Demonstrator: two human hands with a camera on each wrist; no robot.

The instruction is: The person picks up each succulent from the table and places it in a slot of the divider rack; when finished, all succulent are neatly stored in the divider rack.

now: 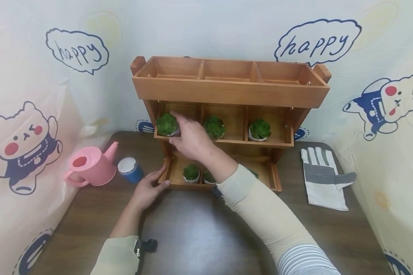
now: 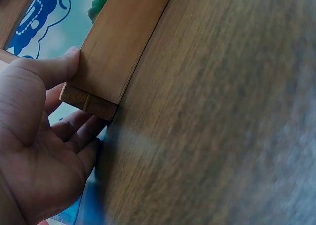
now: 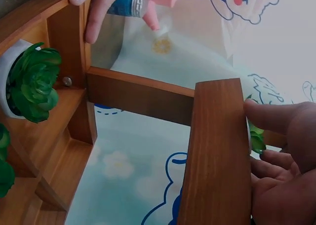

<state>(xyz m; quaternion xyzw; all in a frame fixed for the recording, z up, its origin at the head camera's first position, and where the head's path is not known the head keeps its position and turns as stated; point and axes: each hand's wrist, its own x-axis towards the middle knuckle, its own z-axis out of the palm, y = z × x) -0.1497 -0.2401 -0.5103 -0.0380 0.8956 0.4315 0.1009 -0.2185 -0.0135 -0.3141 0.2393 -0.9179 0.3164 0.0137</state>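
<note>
A brown wooden rack point(image 1: 227, 89) with three tiers stands on the table. At the middle tier's left compartment, my right hand point(image 1: 192, 139) has its thumb and fingers about a small green succulent point(image 1: 166, 124) in a pale pot. In the right wrist view, the shelf's front board point(image 3: 215, 151) hides most of that pot. My left hand point(image 1: 148, 191) grips the bottom tray's left end point(image 2: 101, 62), thumb on its front board. Two more potted succulents, one central point(image 1: 214, 126) and one right point(image 1: 259, 129), sit in the middle tier.
Several potted succulents, one at left point(image 1: 191, 172), stand in the bottom tray, partly behind my right arm. A pink watering can point(image 1: 94, 168) and a blue jar with a white lid point(image 1: 130, 170) are at left. Grey-and-white gloves point(image 1: 325, 179) lie at right.
</note>
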